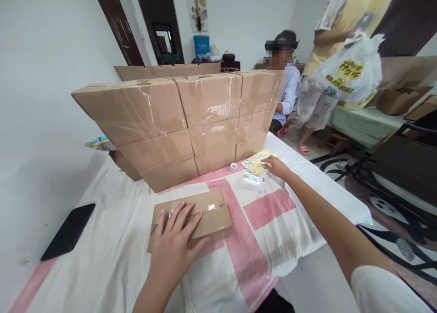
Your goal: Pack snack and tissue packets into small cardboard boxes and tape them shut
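My left hand (179, 233) lies with spread fingers on top of a closed cardboard box (218, 217). Clear tape and a small white label show on the box's upper face. Farther off, my right hand (277, 166) reaches to a yellow sheet (252, 161) of small white stickers. Its index finger and thumb come close together at the sheet's right part; what is between them is too small to make out. Beside the sheet are a small roll of tape (234, 166) and a white plastic device (253, 182), perhaps a tape dispenser.
Taped cardboard boxes (215, 101) form a stacked wall behind the work area. A black flat object (68, 231) lies at left on the cloth-covered table (269, 212). Beyond, one person (288, 89) sits and another stands with a white plastic bag (351, 74). A dark chair (406, 167) is at right.
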### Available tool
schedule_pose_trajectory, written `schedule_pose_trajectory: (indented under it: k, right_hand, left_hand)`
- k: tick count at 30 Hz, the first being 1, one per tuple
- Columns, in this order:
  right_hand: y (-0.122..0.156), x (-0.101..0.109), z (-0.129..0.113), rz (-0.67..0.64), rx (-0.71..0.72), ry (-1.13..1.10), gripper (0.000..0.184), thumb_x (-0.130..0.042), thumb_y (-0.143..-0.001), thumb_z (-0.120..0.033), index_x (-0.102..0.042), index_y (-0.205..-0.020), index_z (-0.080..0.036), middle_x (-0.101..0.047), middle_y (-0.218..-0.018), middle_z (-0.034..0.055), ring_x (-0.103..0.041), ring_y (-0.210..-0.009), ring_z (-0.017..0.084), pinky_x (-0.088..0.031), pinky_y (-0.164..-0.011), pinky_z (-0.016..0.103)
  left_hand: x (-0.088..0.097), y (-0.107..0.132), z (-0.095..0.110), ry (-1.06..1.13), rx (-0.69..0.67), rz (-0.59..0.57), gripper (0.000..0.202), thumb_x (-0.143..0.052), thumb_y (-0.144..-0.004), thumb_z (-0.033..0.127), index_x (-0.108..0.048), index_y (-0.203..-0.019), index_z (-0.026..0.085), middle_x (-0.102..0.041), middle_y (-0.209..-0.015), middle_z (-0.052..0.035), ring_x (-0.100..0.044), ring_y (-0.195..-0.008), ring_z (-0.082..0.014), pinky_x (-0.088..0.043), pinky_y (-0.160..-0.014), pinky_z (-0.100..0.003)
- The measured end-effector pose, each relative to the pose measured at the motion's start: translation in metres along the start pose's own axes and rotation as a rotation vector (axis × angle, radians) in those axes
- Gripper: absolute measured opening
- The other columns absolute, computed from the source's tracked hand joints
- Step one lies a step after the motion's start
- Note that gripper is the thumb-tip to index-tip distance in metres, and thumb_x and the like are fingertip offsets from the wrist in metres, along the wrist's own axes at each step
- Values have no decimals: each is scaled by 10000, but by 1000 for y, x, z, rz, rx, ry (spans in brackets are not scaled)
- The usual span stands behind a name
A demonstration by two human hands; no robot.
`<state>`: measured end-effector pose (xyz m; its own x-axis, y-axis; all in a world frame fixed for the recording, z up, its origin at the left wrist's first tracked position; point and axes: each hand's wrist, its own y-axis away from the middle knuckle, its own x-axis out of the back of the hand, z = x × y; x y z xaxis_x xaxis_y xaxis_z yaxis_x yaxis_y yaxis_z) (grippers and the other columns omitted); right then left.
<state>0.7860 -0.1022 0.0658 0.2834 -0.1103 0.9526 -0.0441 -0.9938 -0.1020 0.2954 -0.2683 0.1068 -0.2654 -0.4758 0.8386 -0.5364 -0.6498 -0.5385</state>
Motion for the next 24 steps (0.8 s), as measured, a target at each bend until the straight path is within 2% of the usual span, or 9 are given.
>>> schedule_pose_trajectory:
  k: [2,5,8,11,14,16,19,22,24]
  right_hand:
    - [-12,-4,-6,-50,-38,49,341,-594,-965,-277,-739,-1262,-193,-651,-1264,142,-582,-1196,266,-464,-1022,347]
    - [-24,-10,-17,-103,-116,130,321,-679,-917,-428,-787,-1106,-193,-633,-1268,149,-560,-1200,303,-486,-947,354]
    - [-29,-14,-29,-119,-175,194,288,-669,-922,-424,-786,-996,-171,-634,-1251,162,-572,-1187,304,-504,-890,351]
    - [-30,-18,-38,-126,-219,228,275,-632,-968,-377,-750,-1045,-140,-650,-1232,169,-604,-1159,284,-520,-905,380]
    - [-28,-21,-44,-130,-239,231,290,-631,-994,-385,-688,-1151,-148,-660,-1242,122,-632,-1125,253,-530,-951,443]
    - [-27,-22,-47,-131,-217,209,250,-593,-1012,-333,-698,-1131,-140,-657,-1254,136,-635,-1126,260,-521,-954,436]
    - [-25,-19,-48,-155,-115,126,266,-505,-1008,-214,-747,-1083,-134,-655,-1266,165,-633,-1133,263,-490,-929,350]
    - [-24,-16,-49,-214,23,11,294,-524,-971,-170,-754,-1153,-185,-672,-1258,103,-646,-1070,198,-461,-907,250]
    - [-24,-15,-50,-240,74,-44,269,-560,-933,-150,-765,-1104,-182,-682,-1221,88,-647,-1003,176,-451,-872,224]
  left_hand:
    - [1,-1,1,-16,-7,-4,469,-682,-895,426,-648,-1334,265,-629,-1453,-91,-552,-1368,-327,-215,-1250,-568]
    - [1,-2,0,-13,-20,5,473,-679,-895,441,-646,-1332,261,-634,-1447,-93,-571,-1346,-328,-225,-1244,-563]
    - [1,-2,0,-25,-38,2,493,-685,-891,445,-636,-1344,256,-634,-1447,-95,-587,-1326,-327,-216,-1245,-558]
    - [2,-1,-1,-39,-32,-9,494,-677,-899,440,-627,-1353,251,-629,-1452,-95,-595,-1312,-320,-213,-1240,-553]
    - [3,-2,-1,-40,-39,-6,506,-670,-903,448,-617,-1366,252,-632,-1448,-93,-606,-1291,-311,-222,-1232,-543]
    - [3,-2,-2,-36,-41,-6,511,-671,-902,454,-616,-1367,249,-634,-1446,-94,-608,-1285,-311,-228,-1226,-542]
    - [2,-2,-3,-29,-44,-4,509,-673,-903,456,-616,-1365,252,-635,-1448,-91,-608,-1285,-308,-241,-1221,-539]
    - [2,-2,-3,-21,-35,-14,511,-671,-903,459,-611,-1373,266,-630,-1458,-87,-606,-1291,-310,-250,-1216,-541]
    - [2,-2,-2,-19,-34,-17,509,-672,-901,464,-616,-1367,267,-633,-1455,-89,-609,-1287,-311,-254,-1211,-539]
